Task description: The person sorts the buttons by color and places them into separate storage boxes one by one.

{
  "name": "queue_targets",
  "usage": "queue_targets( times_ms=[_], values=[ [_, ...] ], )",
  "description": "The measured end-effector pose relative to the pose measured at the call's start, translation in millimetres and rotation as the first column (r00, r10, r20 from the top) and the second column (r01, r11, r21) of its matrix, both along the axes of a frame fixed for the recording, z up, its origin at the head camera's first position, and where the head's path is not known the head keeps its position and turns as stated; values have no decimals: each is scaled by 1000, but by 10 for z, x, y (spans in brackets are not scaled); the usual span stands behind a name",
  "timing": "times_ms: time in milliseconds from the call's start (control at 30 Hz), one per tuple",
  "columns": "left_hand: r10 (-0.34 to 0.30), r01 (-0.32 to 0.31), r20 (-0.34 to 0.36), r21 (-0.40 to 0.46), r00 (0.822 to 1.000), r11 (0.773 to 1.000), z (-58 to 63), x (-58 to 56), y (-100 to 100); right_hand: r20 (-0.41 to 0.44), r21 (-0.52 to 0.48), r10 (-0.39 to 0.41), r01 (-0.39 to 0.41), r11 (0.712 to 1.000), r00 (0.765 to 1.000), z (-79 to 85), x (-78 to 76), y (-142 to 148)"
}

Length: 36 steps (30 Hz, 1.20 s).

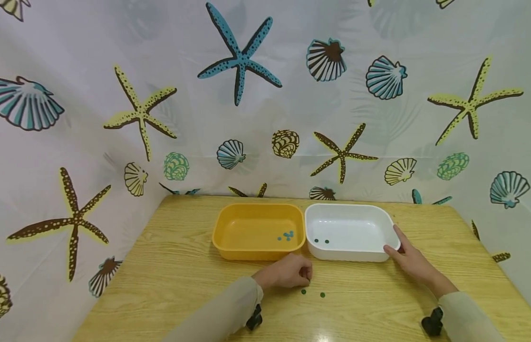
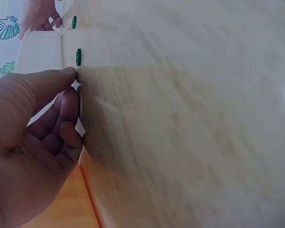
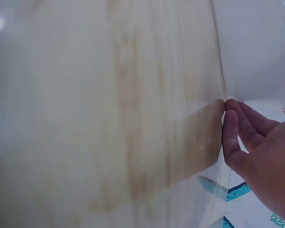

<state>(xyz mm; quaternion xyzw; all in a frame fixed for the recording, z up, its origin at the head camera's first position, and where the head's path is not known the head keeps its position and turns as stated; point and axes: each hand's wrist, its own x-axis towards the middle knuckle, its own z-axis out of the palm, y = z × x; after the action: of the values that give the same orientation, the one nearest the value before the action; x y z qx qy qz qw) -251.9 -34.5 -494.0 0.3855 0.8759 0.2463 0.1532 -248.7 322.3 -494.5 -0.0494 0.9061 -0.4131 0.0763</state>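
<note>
My left hand (image 1: 286, 271) rests on the wooden table with curled fingers, in front of the orange plastic tub (image 1: 248, 255). Just by its fingertips lie two small green discs, one nearer (image 1: 303, 291) and one further right (image 1: 323, 295). In the left wrist view its thumb and index finger touch the tabletop; whether a disc is between them is hidden. My right hand (image 1: 412, 261) holds the front right corner of the white plastic tub (image 1: 351, 255), thumb at the rim and fingers along the outer side. In the right wrist view those fingertips (image 3: 231, 116) reach the table.
Several small blue discs (image 1: 288, 235) lie inside the orange tub. Two dark green discs (image 1: 322, 241) lie in the white tub. The tubs stand side by side near the back of the table (image 1: 179, 270). A shell-and-starfish patterned curtain (image 1: 282, 109) encloses the back and sides.
</note>
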Motion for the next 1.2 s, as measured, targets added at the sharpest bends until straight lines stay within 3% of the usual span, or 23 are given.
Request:
queue_targets(
  times_ms=[233, 400, 600, 800, 1000, 1200],
  values=[
    [43, -44, 16, 38, 999, 998, 11, 38, -80, 13, 8, -8, 8, 1000, 1000, 17, 23, -14],
    [81, -85, 66, 71, 995, 994, 62, 70, -125, 14, 9, -6, 6, 1000, 1000, 23, 28, -20],
    [61, -72, 75, 155, 995, 985, 144, 96, -117, 18, 11, -5, 5, 1000, 1000, 16, 21, -19],
    [41, -51, 51, 199, 998, 979, 275, 118, -65, 16, 4, -3, 3, 1000, 1000, 17, 12, -20],
    [99, -111, 63, 234, 993, 966, 487, 127, -14, 16, 11, -6, 6, 1000, 1000, 10, 10, -19],
    [121, -130, 50, 239, 991, 962, 605, 4, 10, 13, 9, -4, 4, 1000, 1000, 11, 10, -19]
  ],
)
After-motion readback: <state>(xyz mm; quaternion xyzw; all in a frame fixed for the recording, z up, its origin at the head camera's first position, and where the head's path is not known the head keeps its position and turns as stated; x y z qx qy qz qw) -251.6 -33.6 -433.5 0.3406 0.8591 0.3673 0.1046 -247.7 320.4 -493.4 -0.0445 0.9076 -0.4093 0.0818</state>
